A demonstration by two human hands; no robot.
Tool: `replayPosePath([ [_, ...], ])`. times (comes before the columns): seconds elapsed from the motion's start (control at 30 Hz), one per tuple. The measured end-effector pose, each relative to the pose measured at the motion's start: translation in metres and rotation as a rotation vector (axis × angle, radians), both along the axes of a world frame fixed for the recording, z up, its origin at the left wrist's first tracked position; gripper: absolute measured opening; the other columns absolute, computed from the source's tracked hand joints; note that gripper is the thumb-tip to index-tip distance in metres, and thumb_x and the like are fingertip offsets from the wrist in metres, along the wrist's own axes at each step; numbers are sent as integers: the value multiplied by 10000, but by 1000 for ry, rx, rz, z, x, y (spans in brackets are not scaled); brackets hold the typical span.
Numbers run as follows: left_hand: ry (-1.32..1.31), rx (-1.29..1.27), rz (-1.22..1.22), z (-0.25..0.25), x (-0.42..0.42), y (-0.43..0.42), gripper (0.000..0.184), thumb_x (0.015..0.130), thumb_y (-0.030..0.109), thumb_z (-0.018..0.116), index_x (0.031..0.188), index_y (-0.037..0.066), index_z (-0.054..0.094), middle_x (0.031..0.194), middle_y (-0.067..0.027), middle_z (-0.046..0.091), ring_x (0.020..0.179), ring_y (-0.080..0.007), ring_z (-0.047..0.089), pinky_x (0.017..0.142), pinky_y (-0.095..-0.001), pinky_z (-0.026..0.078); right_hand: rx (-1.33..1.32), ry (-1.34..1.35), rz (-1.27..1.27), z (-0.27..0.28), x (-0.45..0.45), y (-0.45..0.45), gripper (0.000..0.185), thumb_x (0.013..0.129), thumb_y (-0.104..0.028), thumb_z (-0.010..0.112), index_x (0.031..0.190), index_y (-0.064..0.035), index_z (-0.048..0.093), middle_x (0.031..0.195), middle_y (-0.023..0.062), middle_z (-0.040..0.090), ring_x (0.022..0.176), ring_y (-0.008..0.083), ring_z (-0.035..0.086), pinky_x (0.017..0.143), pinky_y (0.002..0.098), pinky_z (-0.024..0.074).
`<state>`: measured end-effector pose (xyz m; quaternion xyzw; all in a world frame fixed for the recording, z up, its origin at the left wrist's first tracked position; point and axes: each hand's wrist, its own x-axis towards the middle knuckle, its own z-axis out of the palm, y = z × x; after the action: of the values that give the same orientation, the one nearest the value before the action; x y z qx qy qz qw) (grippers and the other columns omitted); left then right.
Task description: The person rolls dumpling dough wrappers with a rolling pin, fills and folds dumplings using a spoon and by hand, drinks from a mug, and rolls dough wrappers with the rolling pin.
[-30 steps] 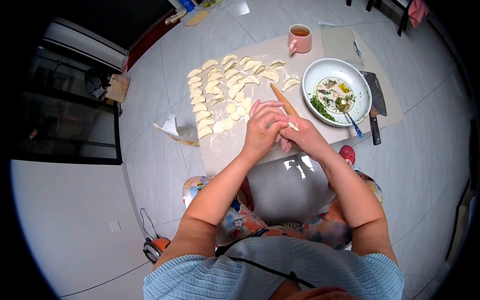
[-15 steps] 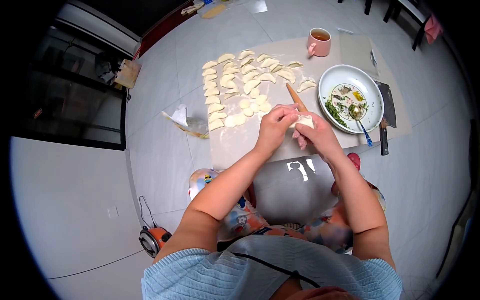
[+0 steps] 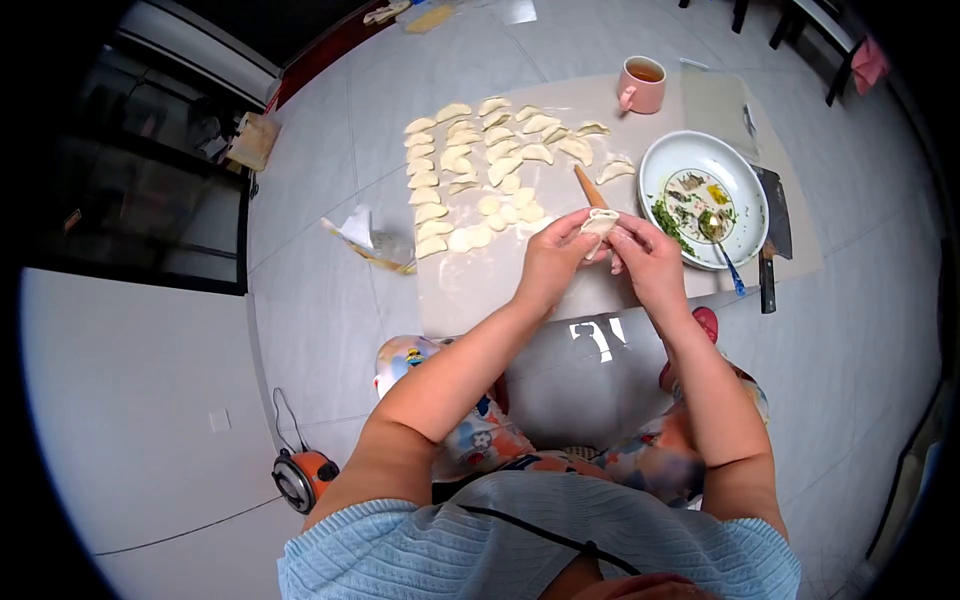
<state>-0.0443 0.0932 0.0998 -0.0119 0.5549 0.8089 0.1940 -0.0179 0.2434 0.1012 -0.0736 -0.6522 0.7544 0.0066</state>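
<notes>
Both my left hand [image 3: 553, 262] and my right hand [image 3: 650, 265] are closed on one folded dumpling [image 3: 598, 228], pinching it between thumbs and fingers, its pale edge turned up between my fingertips. I hold it above the near part of the beige surface [image 3: 480, 290], with my forearms reaching forward over my lap. Just beyond my fingers lies a wooden rolling pin [image 3: 588, 187], pointing away from me and slightly left, its near end hidden behind my hands. To the left of my hands, near them, sit several flat dough rounds [image 3: 489, 205], some of them touching. Farther left and ahead spread the shaped dumplings [image 3: 503, 172], with a fairly straight column at the far left and looser rows toward the middle; flour dusts the surface around them. Just right of my hands stands a wide white bowl [image 3: 680, 152] with chopped greens [image 3: 668, 228] on the side nearest me and dabs of yellow and brown farther in. A spoon [image 3: 735, 275] with a blue handle leans over its near rim. Right of the bowl lies a broad knife [image 3: 776, 215], its dark handle jutting toward me past the surface's edge. Well ahead of my hands, slightly right, stands a pink mug [image 3: 642, 92] of amber liquid.
</notes>
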Motion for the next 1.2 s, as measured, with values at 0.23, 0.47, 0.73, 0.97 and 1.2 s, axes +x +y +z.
replayPosePath([
  [0.23, 86, -46, 17, -7, 1, 5, 363, 941, 37, 580, 1287, -69, 548, 1089, -101, 672, 915, -126, 657, 772, -245, 563, 590, 425, -168, 8, 3, -7, 231, 865, -28, 664, 1086, 35, 687, 927, 107, 638, 753, 184, 640, 689, 283, 516],
  [0.47, 105, -102, 11, 1, 7, 5, 348, 940, 57, 600, 1259, -80, 567, 1102, -105, 672, 942, -130, 646, 819, -260, 548, 690, 544, -200, 9, 1, -6, 205, 773, 17, 694, 977, 1, 711, 857, 122, 606, 803, 268, 625, 699, 357, 514],
  [0.73, 100, -70, -8, -1, 8, 7, 330, 933, 50, 595, 1236, -81, 586, 1099, -113, 674, 947, -140, 652, 826, -261, 547, 976, 820, -163, 7, -6, 6, 240, 747, -32, 702, 986, -46, 687, 852, 97, 610, 797, 299, 591, 705, 381, 471],
  [0.97, 161, -191, -88, -5, 4, 1, 332, 932, 26, 579, 1246, -82, 576, 1072, -104, 670, 911, -132, 653, 778, -260, 568, 813, 767, -105, 0, -11, 5, 211, 747, -90, 716, 954, -71, 686, 862, 76, 620, 838, 283, 585, 770, 406, 436],
  [1.2, 72, -66, -153, 2, 7, 1, 414, 909, 22, 609, 1307, -57, 526, 1131, -95, 660, 953, -128, 648, 731, -256, 550, 1083, 883, -68, 14, -3, 12, 186, 729, -97, 719, 909, -72, 677, 851, 59, 617, 828, 261, 588, 736, 379, 428],
])
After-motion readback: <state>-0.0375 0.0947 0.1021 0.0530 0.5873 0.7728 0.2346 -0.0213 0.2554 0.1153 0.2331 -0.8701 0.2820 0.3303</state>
